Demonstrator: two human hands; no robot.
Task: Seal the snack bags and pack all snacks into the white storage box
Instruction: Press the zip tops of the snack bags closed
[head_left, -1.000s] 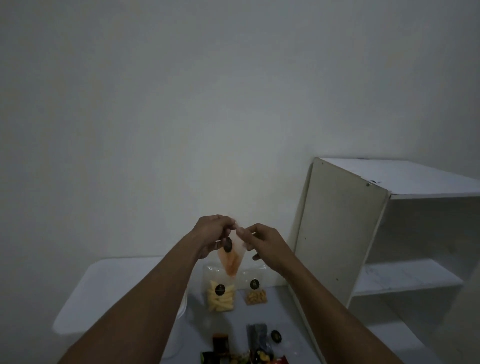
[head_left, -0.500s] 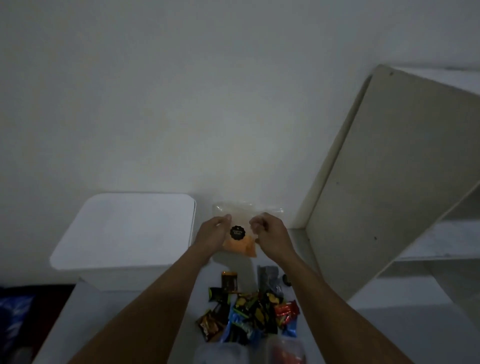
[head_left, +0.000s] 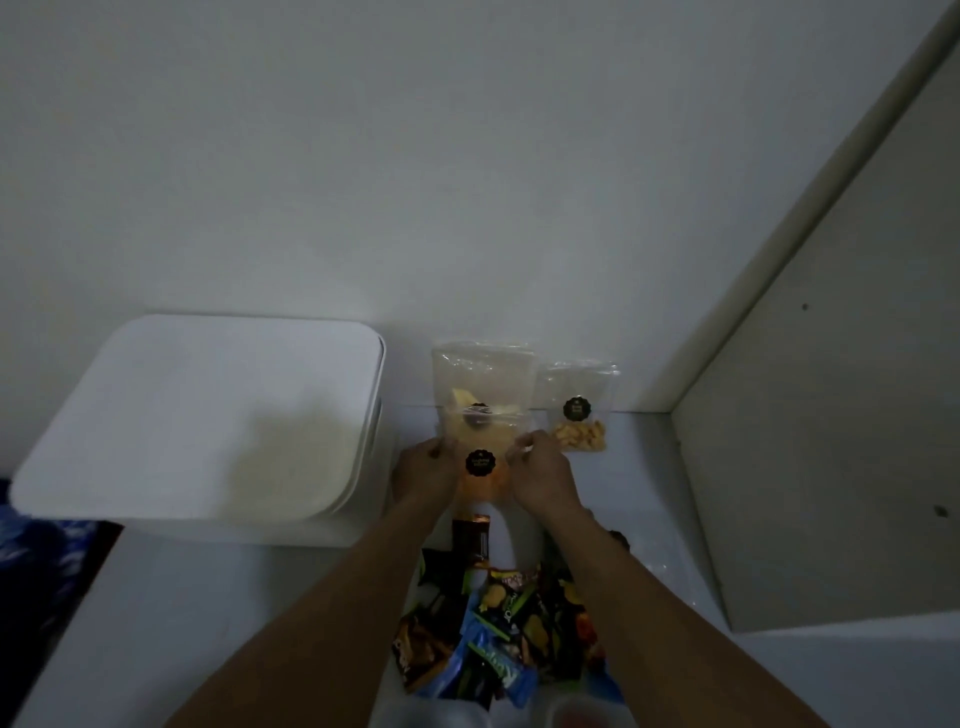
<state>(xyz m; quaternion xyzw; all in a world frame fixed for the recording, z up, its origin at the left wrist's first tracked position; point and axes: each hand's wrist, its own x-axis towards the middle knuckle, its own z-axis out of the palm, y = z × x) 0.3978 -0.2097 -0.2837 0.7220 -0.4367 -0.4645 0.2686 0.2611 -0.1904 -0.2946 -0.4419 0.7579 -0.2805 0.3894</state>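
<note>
bag: orange snack bag (head_left: 480, 482) looks light, floppy, slick (chips probably brittle)
hands: left hand (head_left: 423, 470), right hand (head_left: 540, 475) pinching its sides
grip: top strip

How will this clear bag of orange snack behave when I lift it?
Likely floppy: the clear bag of orange snack is thin film, pinched at its sides by the left hand and right hand. Probably light and bottom-heavy, its contents sitting low.

Dim room, plain white wall (head_left: 415, 156), beige cabinet panel (head_left: 831, 415) right.
</note>
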